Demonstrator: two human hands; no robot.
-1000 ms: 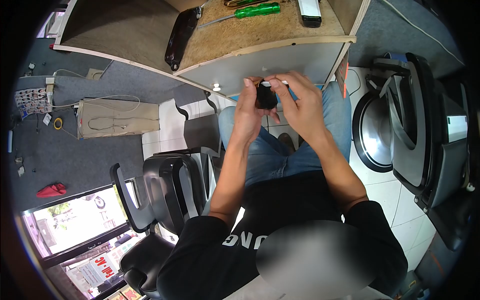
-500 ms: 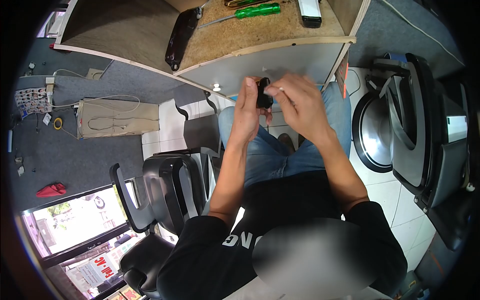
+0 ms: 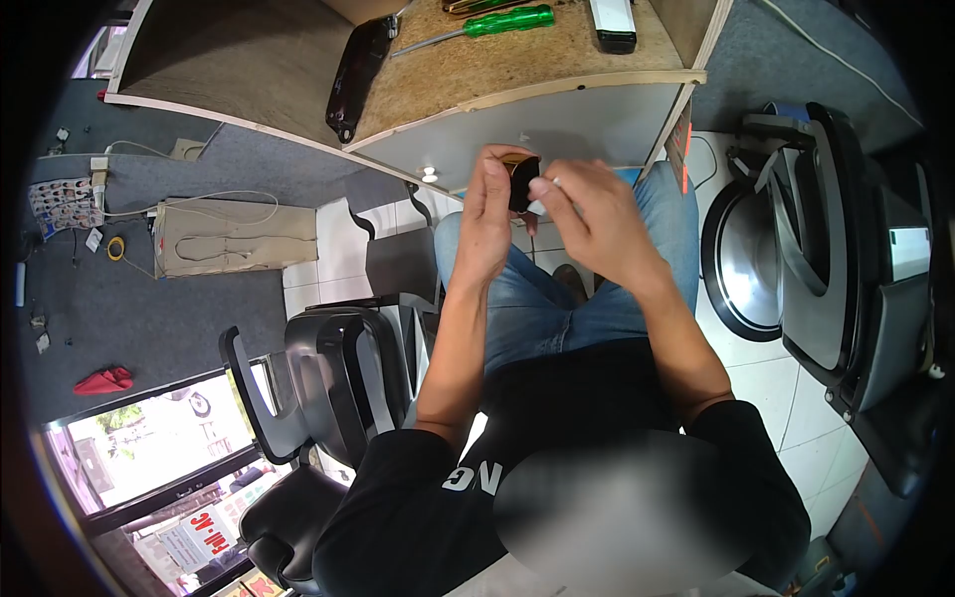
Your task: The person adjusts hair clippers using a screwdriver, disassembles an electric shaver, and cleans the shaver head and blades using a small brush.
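Observation:
My left hand (image 3: 484, 219) is closed around a small black object with a gold-coloured edge (image 3: 524, 186), held over my lap in front of the shelf. I cannot make out its exact kind. From the other side my right hand (image 3: 601, 214) reaches in, thumb and forefinger pinched at the object's right edge. A small whitish bit shows by those fingertips, too small to name. Beyond both hands, a green-handled screwdriver (image 3: 509, 21) lies on the wooden shelf (image 3: 477, 72).
A dark elongated device (image 3: 360, 80) and a white-and-black device (image 3: 614, 27) lie on the shelf. Black chairs stand at left (image 3: 343, 373) and right (image 3: 856, 209). A cardboard piece (image 3: 234, 237) with a cable is at the left.
The black object has turned in my left hand, showing more of its gold edge and dark face. My right fingertips have shifted slightly down along it.

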